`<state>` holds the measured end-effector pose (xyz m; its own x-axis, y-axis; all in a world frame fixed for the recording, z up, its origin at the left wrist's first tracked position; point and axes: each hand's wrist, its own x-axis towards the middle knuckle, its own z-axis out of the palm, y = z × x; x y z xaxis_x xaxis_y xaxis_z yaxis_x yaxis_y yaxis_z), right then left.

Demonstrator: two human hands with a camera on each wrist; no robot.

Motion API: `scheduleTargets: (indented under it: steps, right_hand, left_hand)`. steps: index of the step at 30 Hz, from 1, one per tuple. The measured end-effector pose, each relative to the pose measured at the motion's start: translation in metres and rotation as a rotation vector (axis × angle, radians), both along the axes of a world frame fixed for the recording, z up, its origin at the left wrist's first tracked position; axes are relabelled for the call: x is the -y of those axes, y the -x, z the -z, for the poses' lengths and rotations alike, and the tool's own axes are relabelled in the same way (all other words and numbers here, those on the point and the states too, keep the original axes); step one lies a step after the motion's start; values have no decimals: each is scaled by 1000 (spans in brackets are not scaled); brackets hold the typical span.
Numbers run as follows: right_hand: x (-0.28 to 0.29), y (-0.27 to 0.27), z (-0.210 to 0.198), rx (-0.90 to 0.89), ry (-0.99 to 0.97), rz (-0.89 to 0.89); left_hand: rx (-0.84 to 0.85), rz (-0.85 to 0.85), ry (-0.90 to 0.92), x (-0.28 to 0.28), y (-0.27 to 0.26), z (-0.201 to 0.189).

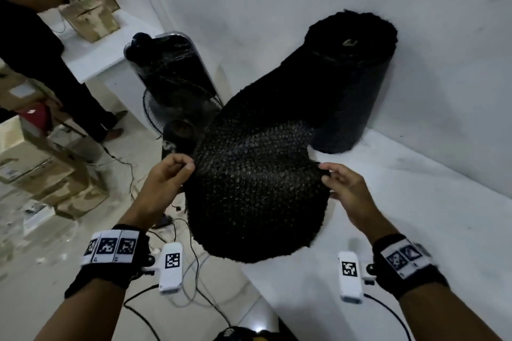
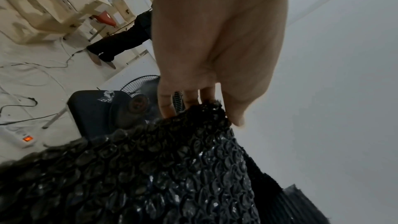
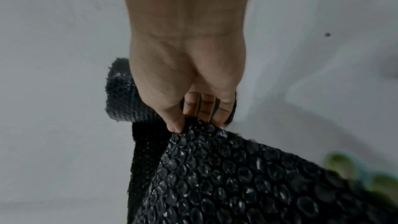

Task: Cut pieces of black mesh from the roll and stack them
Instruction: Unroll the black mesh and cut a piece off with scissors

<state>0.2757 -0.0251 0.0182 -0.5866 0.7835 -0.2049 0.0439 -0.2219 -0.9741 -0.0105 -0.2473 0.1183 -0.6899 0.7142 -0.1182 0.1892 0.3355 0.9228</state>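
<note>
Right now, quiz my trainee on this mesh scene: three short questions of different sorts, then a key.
1. True or false: both hands pinch the mesh.
2. Multiple choice: the roll stands A) on the floor, B) on the white table near the wall, C) on a cardboard box.
3. Fill in: left of the roll, past the table's edge, stands a black ____ with a wire grille.

Key
1. True: the left hand and right hand each pinch an opposite edge.
2. B
3. Fan
</note>
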Motion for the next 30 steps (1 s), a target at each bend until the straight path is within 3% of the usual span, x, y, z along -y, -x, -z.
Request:
scheduleTargets:
  steps: [3,8,12,15,18,20,23,26,30]
  right_hand:
    - [-11,-10,-17,44,-128,-58]
    - [-24,-12,-39,285,-493,-136]
    - [-24,-12,-53,339,-646,-258]
    - [-17,-8,-54,360,-679,-280]
    - [-8,-2,-61,284,-637,-223]
    - [-2,5,-65,233,-603,-181]
    - [10,17,-66,186,-576,-153]
    - [20,25,-60,169,-528,-152]
    - [29,22,-47,210,-454,-164]
  left_hand:
    - [-77,146,38,3,-4,-13]
    - [-576,242,243,0,11,-37]
    - [-767,374,329,-8,28,-61]
    - [-782,391,384,-15,48,-73]
    - [-881,190,436,-19,45,-76]
    - [-920,99,359,-25,25,-74]
    - [-860,320,273,-44,-14,-59]
    - [-722,584,369,-69,-46,-27]
    - [-696,584,451,-81,-58,7]
